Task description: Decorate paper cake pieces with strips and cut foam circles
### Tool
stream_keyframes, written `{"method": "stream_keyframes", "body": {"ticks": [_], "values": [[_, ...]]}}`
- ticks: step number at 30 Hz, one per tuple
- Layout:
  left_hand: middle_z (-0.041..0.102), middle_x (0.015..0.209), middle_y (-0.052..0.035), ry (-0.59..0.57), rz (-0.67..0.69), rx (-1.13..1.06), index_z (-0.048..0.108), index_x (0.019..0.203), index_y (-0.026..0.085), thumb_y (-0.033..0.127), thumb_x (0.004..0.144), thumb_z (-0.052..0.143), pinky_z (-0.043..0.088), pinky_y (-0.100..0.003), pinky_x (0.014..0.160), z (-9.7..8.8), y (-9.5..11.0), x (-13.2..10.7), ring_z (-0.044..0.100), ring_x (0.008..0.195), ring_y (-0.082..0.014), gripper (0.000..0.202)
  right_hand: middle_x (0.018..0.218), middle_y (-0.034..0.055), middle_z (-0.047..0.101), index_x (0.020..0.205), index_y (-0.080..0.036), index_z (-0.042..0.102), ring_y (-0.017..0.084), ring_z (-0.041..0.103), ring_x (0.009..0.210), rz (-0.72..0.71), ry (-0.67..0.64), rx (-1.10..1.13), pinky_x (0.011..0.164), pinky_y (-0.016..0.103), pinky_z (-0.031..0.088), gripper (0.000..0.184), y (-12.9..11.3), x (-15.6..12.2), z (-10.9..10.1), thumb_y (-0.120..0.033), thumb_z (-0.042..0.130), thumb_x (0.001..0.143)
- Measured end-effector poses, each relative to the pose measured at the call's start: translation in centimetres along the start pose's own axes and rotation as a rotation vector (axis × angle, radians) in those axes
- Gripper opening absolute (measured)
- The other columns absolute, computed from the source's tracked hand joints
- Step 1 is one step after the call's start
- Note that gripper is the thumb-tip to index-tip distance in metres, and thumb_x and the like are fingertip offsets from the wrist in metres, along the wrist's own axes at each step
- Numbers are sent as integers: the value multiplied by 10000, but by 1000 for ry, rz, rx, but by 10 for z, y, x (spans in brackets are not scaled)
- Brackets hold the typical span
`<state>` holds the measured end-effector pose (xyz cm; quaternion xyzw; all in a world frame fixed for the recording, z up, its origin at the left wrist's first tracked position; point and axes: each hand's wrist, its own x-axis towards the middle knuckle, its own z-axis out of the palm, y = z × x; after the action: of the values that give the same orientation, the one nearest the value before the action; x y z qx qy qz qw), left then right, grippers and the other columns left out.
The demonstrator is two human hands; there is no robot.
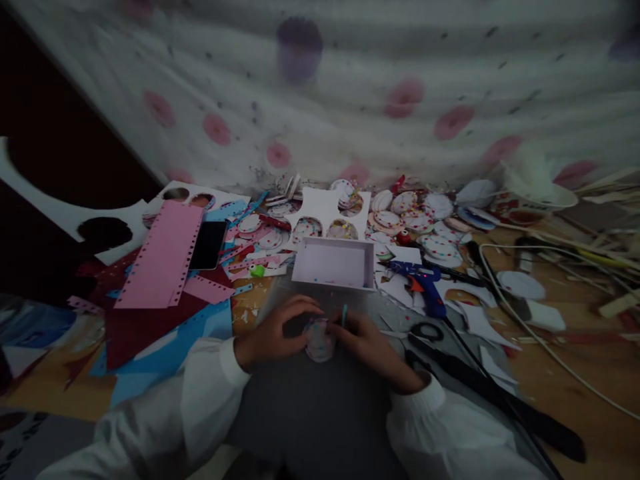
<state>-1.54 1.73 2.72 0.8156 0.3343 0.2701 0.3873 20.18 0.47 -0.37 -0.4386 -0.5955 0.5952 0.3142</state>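
Observation:
A small round disc (319, 348) with coloured dots, perhaps decorated paper, is between my two hands just in front of a shallow white box (334, 261). My left hand (281, 328) curves around its left side, thumb at the edge and fingers arched above. My right hand (369, 341) is closed at the disc's right edge. A thin teal stick (345, 315) pokes up from its fingers; its lower end is hidden. The picture is dim and a little blurred, so small details on the disc are unclear.
A blue glue gun (423, 283) lies right of the box, with scissors (426, 331) nearer me. Dotted paper discs (417, 217) pile up behind. Pink punched strips (163, 257), a phone (208, 245) and blue paper (175, 347) cover the left. A white cord (540, 347) loops at right.

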Motion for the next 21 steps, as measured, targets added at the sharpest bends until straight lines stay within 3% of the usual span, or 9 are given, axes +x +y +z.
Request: {"method": "stream_keyframes", "body": {"ticks": [7,13,21], "values": [[634,1195,-101,-36,50,236,672,1136,222,364,881,660,436,-414,1005,-20,9,-3,567,1137,-232,292,760,21,679,792,-169,658,172,601,719,-26,0,14,682,290,461,229,-6,1,-2,-391,603,804],[674,1124,-103,-73,139,226,685,1156,216,416,864,660,435,-385,971,-18,1,1,589,1084,-217,355,749,19,676,773,-176,651,168,595,718,-68,-26,70,702,297,466,218,-8,2,-2,-389,617,800],[722,1062,-83,-97,156,179,723,1120,242,458,894,595,434,-362,926,-15,-10,4,596,1021,-210,338,746,12,657,777,-169,655,160,586,725,-46,-31,102,716,292,458,222,-9,3,-3,-390,639,777]]}}
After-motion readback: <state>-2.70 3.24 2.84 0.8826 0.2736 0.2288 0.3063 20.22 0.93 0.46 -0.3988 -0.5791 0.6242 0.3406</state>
